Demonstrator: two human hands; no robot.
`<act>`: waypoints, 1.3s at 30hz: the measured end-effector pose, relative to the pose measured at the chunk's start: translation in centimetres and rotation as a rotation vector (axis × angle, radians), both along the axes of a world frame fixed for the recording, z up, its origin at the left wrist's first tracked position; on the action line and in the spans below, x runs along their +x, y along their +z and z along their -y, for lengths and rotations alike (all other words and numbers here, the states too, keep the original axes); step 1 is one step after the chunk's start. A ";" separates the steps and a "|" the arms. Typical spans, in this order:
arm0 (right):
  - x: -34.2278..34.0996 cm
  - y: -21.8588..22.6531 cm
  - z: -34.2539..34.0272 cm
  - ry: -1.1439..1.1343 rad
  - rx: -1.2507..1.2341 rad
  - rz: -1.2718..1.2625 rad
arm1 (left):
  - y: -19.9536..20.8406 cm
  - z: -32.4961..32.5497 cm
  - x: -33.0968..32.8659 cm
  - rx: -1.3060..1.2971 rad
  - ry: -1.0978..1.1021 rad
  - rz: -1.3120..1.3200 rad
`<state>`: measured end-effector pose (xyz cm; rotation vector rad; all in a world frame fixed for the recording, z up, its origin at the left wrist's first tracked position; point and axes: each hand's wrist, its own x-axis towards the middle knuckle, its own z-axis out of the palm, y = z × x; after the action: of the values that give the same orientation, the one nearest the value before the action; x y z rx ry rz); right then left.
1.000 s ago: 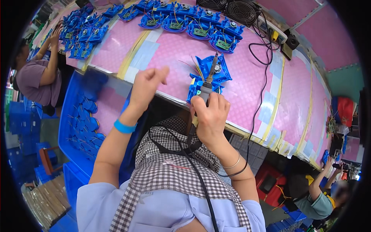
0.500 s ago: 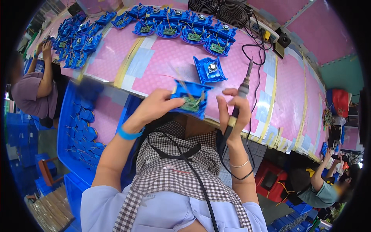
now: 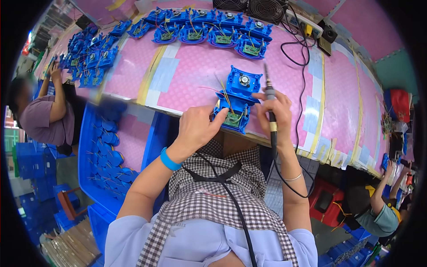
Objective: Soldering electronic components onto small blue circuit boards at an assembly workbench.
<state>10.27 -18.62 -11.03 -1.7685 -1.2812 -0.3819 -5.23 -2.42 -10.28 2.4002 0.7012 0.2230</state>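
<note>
My left hand [image 3: 199,127] grips the left side of a blue plastic housing [image 3: 243,111] that holds a green circuit board [image 3: 232,119] and several thin wires. The housing rests at the table's near edge. Just beyond it lies a second blue shell [image 3: 244,83] with a round silver speaker in it, and the two pieces touch or nearly touch. My right hand [image 3: 276,111] is closed around a soldering iron [image 3: 271,95], its tip pointing up and away. The fingertips of that hand come close to the housing's right edge.
Along the table's far side stand several blue housings with boards and speakers [image 3: 223,39], before two black fans [image 3: 266,11] and a power strip [image 3: 307,22]. The iron's black cord [image 3: 304,84] loops at right. A blue bin [image 3: 84,164] of round blue parts stands left. Co-workers sit on both sides.
The housing in my left hand has come down onto the table edge, against the speaker shell, which is now straighter. My right hand has moved in beside it, the iron more upright.
</note>
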 end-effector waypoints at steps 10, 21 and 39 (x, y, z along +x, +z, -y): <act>-3.2 1.4 4.9 -0.166 0.236 -0.652 | 4.8 -4.8 1.7 -1.221 -0.097 0.465; -3.2 0.3 2.5 -0.148 0.116 -0.707 | 2.2 -2.5 5.1 -0.312 -0.121 0.386; -3.5 1.2 1.7 -0.190 0.154 -0.741 | 2.2 -2.6 6.5 0.037 -0.239 0.382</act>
<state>6.79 -20.32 -9.84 -1.6668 -0.5466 0.0797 1.26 0.17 -8.09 2.3537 0.2363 0.5771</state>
